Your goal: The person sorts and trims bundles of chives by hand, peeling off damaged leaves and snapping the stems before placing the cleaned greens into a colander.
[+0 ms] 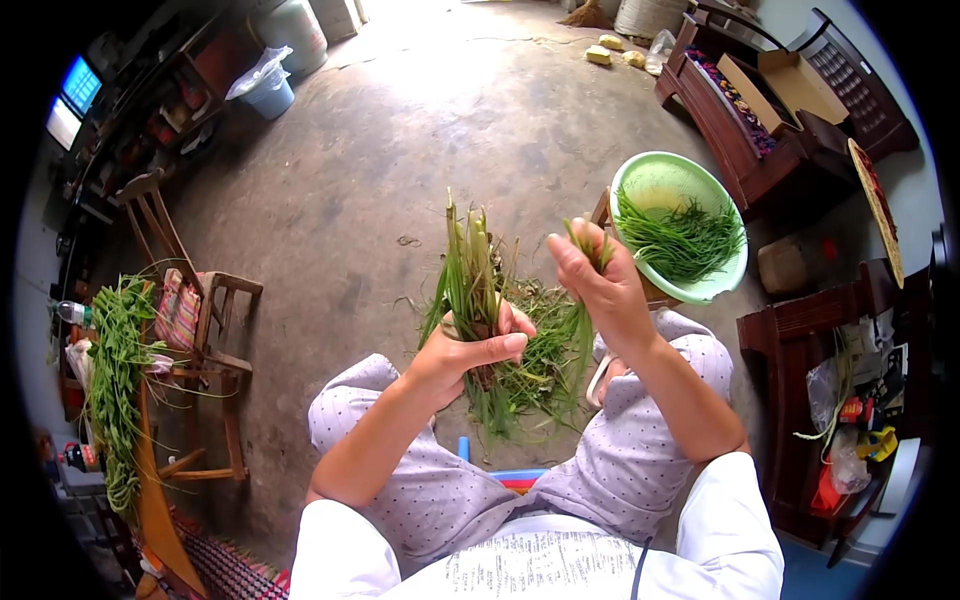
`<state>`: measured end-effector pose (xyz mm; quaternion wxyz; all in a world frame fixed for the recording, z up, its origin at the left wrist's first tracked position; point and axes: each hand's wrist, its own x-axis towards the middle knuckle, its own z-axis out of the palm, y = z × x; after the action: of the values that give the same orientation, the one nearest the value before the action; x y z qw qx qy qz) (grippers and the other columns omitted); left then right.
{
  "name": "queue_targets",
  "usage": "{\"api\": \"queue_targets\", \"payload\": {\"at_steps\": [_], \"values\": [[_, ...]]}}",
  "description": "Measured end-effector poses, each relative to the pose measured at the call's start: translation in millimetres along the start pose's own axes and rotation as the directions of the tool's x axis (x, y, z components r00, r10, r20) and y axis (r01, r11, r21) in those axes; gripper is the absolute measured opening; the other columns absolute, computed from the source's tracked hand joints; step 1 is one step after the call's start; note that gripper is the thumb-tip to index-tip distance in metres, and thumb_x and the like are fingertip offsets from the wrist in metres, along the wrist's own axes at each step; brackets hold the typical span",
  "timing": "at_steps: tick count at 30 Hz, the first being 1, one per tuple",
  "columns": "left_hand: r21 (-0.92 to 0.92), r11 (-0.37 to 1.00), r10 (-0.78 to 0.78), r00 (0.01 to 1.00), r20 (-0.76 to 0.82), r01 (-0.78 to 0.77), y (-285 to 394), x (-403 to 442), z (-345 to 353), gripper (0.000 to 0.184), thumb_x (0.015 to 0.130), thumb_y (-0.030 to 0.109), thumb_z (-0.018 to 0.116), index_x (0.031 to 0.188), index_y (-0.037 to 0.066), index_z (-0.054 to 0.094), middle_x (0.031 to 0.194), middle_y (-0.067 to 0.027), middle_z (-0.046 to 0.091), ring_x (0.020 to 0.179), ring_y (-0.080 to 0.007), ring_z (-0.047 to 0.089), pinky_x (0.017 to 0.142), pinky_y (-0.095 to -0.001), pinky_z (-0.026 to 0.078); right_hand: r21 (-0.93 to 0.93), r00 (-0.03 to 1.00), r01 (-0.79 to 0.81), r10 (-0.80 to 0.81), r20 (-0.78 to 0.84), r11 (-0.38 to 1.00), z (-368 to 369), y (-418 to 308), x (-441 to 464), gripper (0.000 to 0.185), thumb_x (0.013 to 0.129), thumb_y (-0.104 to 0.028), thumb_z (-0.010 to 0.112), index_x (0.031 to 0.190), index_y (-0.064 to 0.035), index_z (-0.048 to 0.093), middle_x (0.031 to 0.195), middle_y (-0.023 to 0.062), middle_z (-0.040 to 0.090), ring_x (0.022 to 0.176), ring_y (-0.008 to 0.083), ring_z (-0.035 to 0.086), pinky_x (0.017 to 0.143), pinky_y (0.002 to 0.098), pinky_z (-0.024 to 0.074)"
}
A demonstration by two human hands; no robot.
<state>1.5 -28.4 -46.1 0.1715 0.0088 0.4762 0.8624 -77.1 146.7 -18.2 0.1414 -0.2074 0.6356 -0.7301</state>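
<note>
My left hand (470,355) is closed around a thick upright bunch of chives (465,275), with pale cut ends at the top and brownish, wilted leaves mixed in. Raised to the right of it, my right hand (605,285) grips a few green chives (580,340), whose blades hang down below the fingers. A loose heap of green and withered leaves (540,375) lies on the floor beneath both hands, between my knees. Close beside my right hand, a light green plastic basin (722,285) holds long thin chives (685,240); it appears to rest on a wooden chair or stool.
On the left, leafy green stems (120,390) lie over a wooden surface, near a wooden chair (215,300). A dark wooden bench (700,85) with an open cardboard box (800,85) stands back right. A blue bin (268,97) is at the far left; yellowish blocks (598,55) lie at the back.
</note>
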Motion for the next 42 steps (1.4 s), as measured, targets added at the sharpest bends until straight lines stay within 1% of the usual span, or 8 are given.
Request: {"api": "queue_targets", "payload": {"at_steps": [5, 8, 11, 15, 24, 32, 36, 42], "values": [[0.033, 0.999, 0.03, 1.0, 0.008, -0.03, -7.3, 0.6, -0.7, 0.023, 0.074, 0.012, 0.071, 0.081, 0.008, 0.049, 0.082, -0.0067, 0.056, 0.069, -0.0116, 0.053, 0.057, -0.0232, 0.042, -0.006, 0.99, -0.125, 0.126, 0.071, 0.992, 11.2, 2.3, -0.4, 0.02, 0.09, -0.028, 0.057, 0.091, -0.008, 0.055, 0.066, -0.0061, 0.048, 0.053, 0.0017, 0.038, 0.045, 0.0178, 0.0275], [0.107, 0.994, 0.025, 1.0, -0.017, -0.023, -5.4, 0.6, -1.5, 0.024, 0.077, 0.013, 0.068, 0.093, 0.005, 0.052, 0.083, -0.0089, 0.059, 0.067, -0.0119, 0.055, 0.058, -0.0232, 0.043, 0.036, 0.964, -0.229, 0.221, 0.146, 0.973, 2.2, 11.8, -0.4, 0.023, 0.091, -0.029, 0.054, 0.093, -0.0069, 0.056, 0.068, -0.0052, 0.05, 0.053, 0.002, 0.04, 0.045, 0.0177, 0.0305], [-0.018, 0.999, 0.035, 0.99, -0.136, -0.038, 1.8, 0.9, 2.5, 0.042, 0.08, 0.013, 0.064, 0.116, -0.001, 0.047, 0.095, -0.0149, 0.063, 0.071, -0.0141, 0.062, 0.062, -0.0231, 0.048, 0.036, 0.987, -0.163, 0.163, -0.002, 0.986, -0.3, 4.7, 0.6, 0.025, 0.094, -0.032, 0.049, 0.084, -0.0087, 0.055, 0.063, -0.0046, 0.047, 0.05, 0.0027, 0.041, 0.043, 0.0177, 0.0317], [-0.04, 0.991, 0.099, 0.91, -0.402, -0.126, 7.0, 2.1, -9.7, 0.022, 0.082, 0.005, 0.058, 0.102, -0.001, 0.053, 0.096, -0.0155, 0.063, 0.083, -0.0194, 0.064, 0.072, -0.0296, 0.054, -0.04, 0.974, -0.097, 0.087, -0.209, 0.994, -19.0, -9.6, 7.0, 0.03, 0.093, -0.036, 0.048, 0.081, -0.0096, 0.054, 0.053, -0.0071, 0.039, 0.045, 0.0021, 0.035, 0.04, 0.0174, 0.0244], [0.041, 0.97, 0.194, 0.658, -0.728, -0.241, 13.5, -6.5, -70.8, 0.018, 0.084, 0.012, 0.062, 0.099, 0.005, 0.056, 0.071, -0.0047, 0.06, 0.061, -0.0135, 0.06, 0.053, -0.0234, 0.047, 0.061, 0.918, 0.063, -0.033, -0.394, 0.996, -49.6, -22.9, 10.8, 0.028, 0.093, -0.033, 0.049, 0.086, -0.0068, 0.055, 0.053, -0.0093, 0.033, 0.044, 0.0006, 0.025, 0.041, 0.0193, 0.0192], [-0.012, 0.981, 0.185, 0.957, -0.225, -0.192, 3.7, -10.1, -40.4, 0.02, 0.081, 0.008, 0.063, 0.098, 0.001, 0.054, 0.065, -0.0014, 0.05, 0.053, -0.0108, 0.051, 0.048, -0.0233, 0.043, -0.238, 0.947, 0.0, -0.076, -0.312, 0.971, -32.5, -14.8, 6.8, 0.021, 0.084, -0.022, 0.065, 0.09, -0.0029, 0.062, 0.05, -0.0104, 0.036, 0.043, 0.0005, 0.027, 0.04, 0.02, 0.0176], [-0.036, 0.998, 0.057, 0.994, -0.088, -0.06, -11.6, -2.5, -17.8, 0.014, 0.084, 0.011, 0.063, 0.095, 0.005, 0.055, 0.074, 0.0004, 0.052, 0.066, -0.0092, 0.052, 0.06, -0.0229, 0.043, -0.286, 1.0, 0.016, -0.015, 0.008, 0.958, -5.7, -6.6, 0.4, 0.019, 0.084, -0.019, 0.065, 0.091, -0.0025, 0.064, 0.05, -0.0091, 0.036, 0.044, 0.0004, 0.028, 0.04, 0.0217, 0.0181], [0.115, 0.991, 0.071, 0.997, -0.011, -0.069, -22.0, 4.3, -5.5, 0.014, 0.088, 0.016, 0.059, 0.096, 0.006, 0.055, 0.075, 0.0007, 0.053, 0.068, -0.0077, 0.052, 0.062, -0.023, 0.043, -0.395, 0.996, -0.008, 0.042, 0.077, 0.919, 10.7, -4.5, -0.7, 0.02, 0.083, -0.018, 0.064, 0.091, -0.0002, 0.064, 0.051, -0.0071, 0.033, 0.048, 0.0015, 0.03, 0.041, 0.0225, 0.0231]]}}
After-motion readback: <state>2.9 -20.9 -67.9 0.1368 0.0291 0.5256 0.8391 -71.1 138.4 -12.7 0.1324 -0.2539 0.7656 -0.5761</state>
